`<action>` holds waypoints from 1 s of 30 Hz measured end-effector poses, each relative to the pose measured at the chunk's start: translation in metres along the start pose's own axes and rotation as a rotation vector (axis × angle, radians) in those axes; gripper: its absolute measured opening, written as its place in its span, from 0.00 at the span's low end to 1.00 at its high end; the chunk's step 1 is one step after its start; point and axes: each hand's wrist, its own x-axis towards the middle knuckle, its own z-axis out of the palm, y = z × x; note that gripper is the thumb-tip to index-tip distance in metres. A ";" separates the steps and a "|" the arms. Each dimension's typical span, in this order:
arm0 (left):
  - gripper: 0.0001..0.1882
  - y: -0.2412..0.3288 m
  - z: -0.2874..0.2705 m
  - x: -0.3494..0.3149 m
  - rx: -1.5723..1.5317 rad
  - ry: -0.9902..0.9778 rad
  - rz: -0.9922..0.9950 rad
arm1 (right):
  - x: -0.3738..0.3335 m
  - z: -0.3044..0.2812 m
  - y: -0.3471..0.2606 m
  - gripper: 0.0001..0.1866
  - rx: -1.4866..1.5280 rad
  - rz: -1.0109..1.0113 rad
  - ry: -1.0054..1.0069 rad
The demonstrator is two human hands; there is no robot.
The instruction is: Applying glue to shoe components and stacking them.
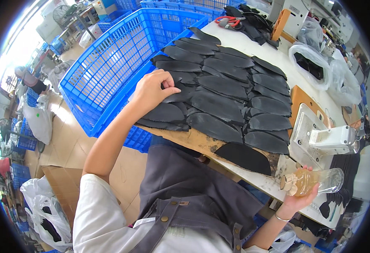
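Note:
Rows of overlapping black leaf-shaped pieces, like leather or synthetic cut parts, cover a wooden board on the table. My left hand is over the left side of these rows, fingers curled and thumb bent toward them. Whatever its fingertips pinch, if anything, is hidden. At the lower right, my right hand grips a clear bottle lying nearly sideways, with yellowish contents and a tan wrapped end toward the board. One separate black piece lies flat at the board's near edge.
A large blue plastic crate stands against the table's left side. A white sewing machine sits at the right. Red-handled cutters and more black pieces lie at the far end, near plastic bags.

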 end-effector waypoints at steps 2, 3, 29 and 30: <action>0.15 0.000 -0.001 0.001 0.017 -0.019 0.000 | 0.000 0.000 0.000 0.28 -0.001 -0.005 0.000; 0.16 0.002 -0.004 0.000 0.092 0.005 0.018 | 0.000 0.000 -0.001 0.28 0.006 -0.003 -0.011; 0.14 0.060 0.080 -0.086 -0.349 0.148 0.841 | -0.021 0.177 0.101 0.57 -0.915 -0.379 -0.847; 0.14 0.060 0.081 -0.086 -0.353 0.163 0.855 | -0.025 0.178 0.104 0.57 -0.921 -0.369 -0.846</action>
